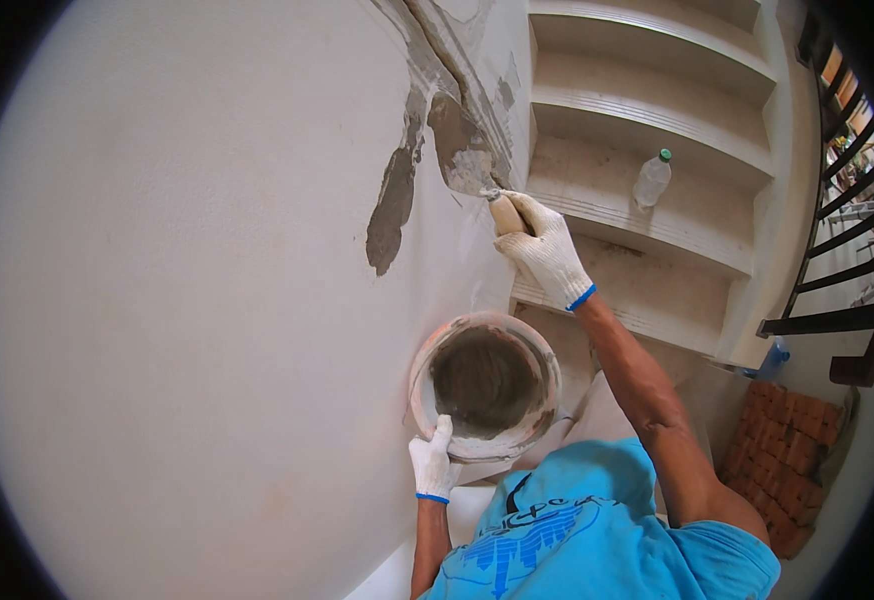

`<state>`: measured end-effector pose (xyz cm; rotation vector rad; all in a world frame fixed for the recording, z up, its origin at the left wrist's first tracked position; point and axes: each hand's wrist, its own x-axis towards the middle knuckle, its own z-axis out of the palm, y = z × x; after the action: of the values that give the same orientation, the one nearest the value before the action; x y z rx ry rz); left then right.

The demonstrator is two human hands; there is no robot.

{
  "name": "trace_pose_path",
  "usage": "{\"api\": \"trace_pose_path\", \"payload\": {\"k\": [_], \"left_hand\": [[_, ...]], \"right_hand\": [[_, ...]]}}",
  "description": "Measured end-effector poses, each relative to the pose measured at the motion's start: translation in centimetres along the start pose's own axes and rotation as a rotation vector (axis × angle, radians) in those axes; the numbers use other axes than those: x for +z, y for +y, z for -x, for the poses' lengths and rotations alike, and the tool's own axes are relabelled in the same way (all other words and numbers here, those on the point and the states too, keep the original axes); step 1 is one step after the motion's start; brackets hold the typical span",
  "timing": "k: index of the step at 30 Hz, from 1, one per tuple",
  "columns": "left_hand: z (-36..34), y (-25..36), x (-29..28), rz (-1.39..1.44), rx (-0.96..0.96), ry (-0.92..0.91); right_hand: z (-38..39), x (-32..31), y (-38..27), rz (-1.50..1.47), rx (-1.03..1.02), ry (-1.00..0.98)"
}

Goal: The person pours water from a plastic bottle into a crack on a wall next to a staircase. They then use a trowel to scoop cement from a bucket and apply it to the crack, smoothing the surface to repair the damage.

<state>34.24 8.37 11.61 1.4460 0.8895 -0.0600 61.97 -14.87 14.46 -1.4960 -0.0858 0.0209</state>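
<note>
My right hand, in a white knit glove with a blue cuff, is closed around the pale handle of a trowel. The trowel's smeared blade lies at the wall, beside a long crack edged with grey mortar. A dark grey patch of mortar is on the wall left of the blade. Lower down, my left hand, gloved alike, grips the near left rim of a round bucket, thumb over the edge. Grey mortar coats the bucket's inside; its depth is hard to judge.
White stairs rise to the right of the wall, with a clear plastic bottle with a green cap on one step. A dark railing runs along the far right. Stacked orange bricks sit at the lower right.
</note>
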Motion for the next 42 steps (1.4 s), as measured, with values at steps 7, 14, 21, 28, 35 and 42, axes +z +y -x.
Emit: {"api": "trace_pose_path", "payload": {"k": [7, 14, 21, 28, 35, 42], "left_hand": [[0.1, 0.4, 0.3, 0.016, 0.002, 0.004], [-0.3, 0.1, 0.3, -0.011, -0.012, -0.001], [-0.8, 0.0, 0.2, -0.098, -0.007, -0.019], [-1.4, -0.7, -0.4, -0.086, -0.024, -0.019], [-1.4, -0.1, -0.4, -0.144, -0.027, -0.046], [-1.4, -0.2, -0.2, -0.109, -0.029, -0.046]], "right_hand": [[-1.7, 0.7, 0.1, 0.135, -0.134, 0.086], [-2.0, 3.4, 2.5, 0.373, -0.433, 0.246], [-0.6, 7.8, 2.6, 0.618, -0.389, 0.261], [0.9, 8.5, 3.1, 0.681, -0.344, 0.235], [4.2, 6.0, 2.7, 0.732, -0.362, 0.116], [3.4, 3.7, 2.0, 0.648, -0.43, 0.219]]}}
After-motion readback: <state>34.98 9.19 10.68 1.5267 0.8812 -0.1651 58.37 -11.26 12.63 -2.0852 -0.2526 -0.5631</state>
